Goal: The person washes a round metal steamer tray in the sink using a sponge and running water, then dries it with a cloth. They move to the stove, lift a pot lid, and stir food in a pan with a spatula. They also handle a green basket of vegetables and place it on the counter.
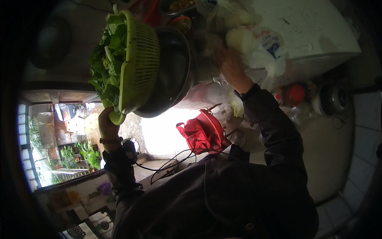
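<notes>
My left hand grips the near handle of a green plastic colander basket, which is tilted and full of leafy greens. Beside the basket, on its right, is a dark round basin. My right hand reaches to the dim surface by the clear and white plastic bags, which hold pale contents. Its fingers are blurred and in shadow, so whether they hold something cannot be told.
At the top stand a bowl of food and a dish. A white surface extends at upper right. Below are a red bag, a red-lidded jar, a metal pot and loose black cables near my body.
</notes>
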Tool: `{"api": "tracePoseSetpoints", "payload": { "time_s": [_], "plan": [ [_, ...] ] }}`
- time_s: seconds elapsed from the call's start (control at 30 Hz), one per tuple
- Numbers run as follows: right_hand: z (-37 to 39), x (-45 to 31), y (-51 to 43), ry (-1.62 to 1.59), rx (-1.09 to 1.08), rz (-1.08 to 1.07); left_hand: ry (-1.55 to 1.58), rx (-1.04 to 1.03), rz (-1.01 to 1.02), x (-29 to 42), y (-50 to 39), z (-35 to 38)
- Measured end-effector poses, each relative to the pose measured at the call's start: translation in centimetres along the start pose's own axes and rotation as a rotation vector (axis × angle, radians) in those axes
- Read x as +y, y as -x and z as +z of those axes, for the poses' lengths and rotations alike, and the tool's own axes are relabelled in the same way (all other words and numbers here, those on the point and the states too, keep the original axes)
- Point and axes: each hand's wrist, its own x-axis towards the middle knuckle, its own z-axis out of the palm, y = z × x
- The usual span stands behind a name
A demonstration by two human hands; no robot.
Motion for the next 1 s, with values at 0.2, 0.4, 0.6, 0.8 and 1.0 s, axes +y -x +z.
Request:
{"api": "tracePoseSetpoints", "payload": {
  "time_s": [0.2, 0.4, 0.6, 0.8, 1.0],
  "plan": [
    [-1.9, -1.1, -1.4, 0.015, -0.087, 0.006, 0.105, -0.028, -0.118, -0.9, 0.7, 0.1],
    [-7.8, -3.8, -0.1, -0.232, 0.107, 0.112, -0.019, -0.012, -0.099, 1.3, 0.8, 2.4],
    [-15.1, -4.7, 7.5, -0.274, 0.038, 0.219, -0.024, 0.088, -0.140, 1.2, 0.9, 4.9],
    [-18.1, -6.1, 19.4, -0.062, 0.172, 0.417, 0.913, 0.136, -0.267, -2.7, 1.0, 7.1],
    [-22.6, -11.5, 29.7, 0.124, 0.199, 0.738, 0.545, 0.002, -0.206, -3.6, 0.5, 6.9]
  ]
}}
